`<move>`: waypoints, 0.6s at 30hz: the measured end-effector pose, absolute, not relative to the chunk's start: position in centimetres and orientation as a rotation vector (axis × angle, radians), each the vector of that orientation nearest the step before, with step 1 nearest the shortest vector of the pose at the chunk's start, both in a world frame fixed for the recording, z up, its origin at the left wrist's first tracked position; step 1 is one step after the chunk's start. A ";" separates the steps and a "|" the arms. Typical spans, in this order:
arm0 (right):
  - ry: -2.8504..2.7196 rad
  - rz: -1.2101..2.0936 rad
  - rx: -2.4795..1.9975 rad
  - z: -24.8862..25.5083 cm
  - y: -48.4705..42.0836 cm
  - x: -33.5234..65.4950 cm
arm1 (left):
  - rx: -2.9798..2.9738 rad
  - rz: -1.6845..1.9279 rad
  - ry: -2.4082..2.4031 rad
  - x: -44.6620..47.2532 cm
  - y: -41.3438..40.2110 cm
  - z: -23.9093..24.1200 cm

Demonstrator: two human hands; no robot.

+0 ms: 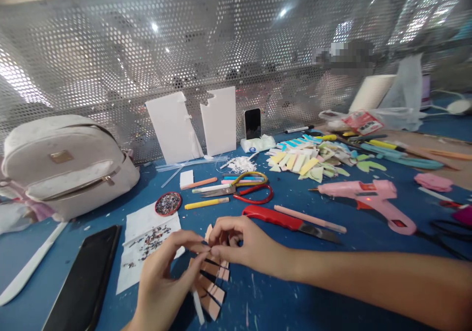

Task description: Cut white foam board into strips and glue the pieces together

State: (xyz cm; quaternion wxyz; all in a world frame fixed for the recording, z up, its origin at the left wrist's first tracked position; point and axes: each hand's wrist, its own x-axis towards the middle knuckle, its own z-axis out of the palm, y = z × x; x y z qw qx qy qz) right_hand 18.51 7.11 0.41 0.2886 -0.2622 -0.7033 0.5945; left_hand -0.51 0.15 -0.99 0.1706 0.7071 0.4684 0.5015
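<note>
My left hand (167, 269) and my right hand (250, 242) meet at the fingertips, both pinched closed over a fan-like piece of peach strips with black lines (211, 296). What the fingertips grip is too small and too covered to make out. Part of the peach piece lies hidden under my fingers. Left of it, a white tissue (127, 267) bears scattered dark glittery bits (155, 240), and a red-rimmed round dish (168, 203) of similar bits stands at its top edge. Just beyond my right hand lie a red-handled knife (273, 217) and a pink pen (309, 219).
A pink glue gun (363, 193) rests at right, its cord trailing. Scissors (254, 186), markers (206, 203) and coloured paper scraps (309, 159) lie farther back. At left are a black phone (84, 277), a white knife-like tool (33, 267) and a cream backpack (66, 164). White boards (221, 122) lean against perforated metal.
</note>
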 end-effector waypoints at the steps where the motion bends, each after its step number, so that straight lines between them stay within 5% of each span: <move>1: -1.862 1.598 -0.709 0.5 7.1 18.5 | 1.994 1.426 1.345 -0.5 0.2 -1.0; 18: -1.792 1.589 -0.723 0.3 7.0 18.5 | 1.680 1.436 1.423 0.6 0.1 -0.5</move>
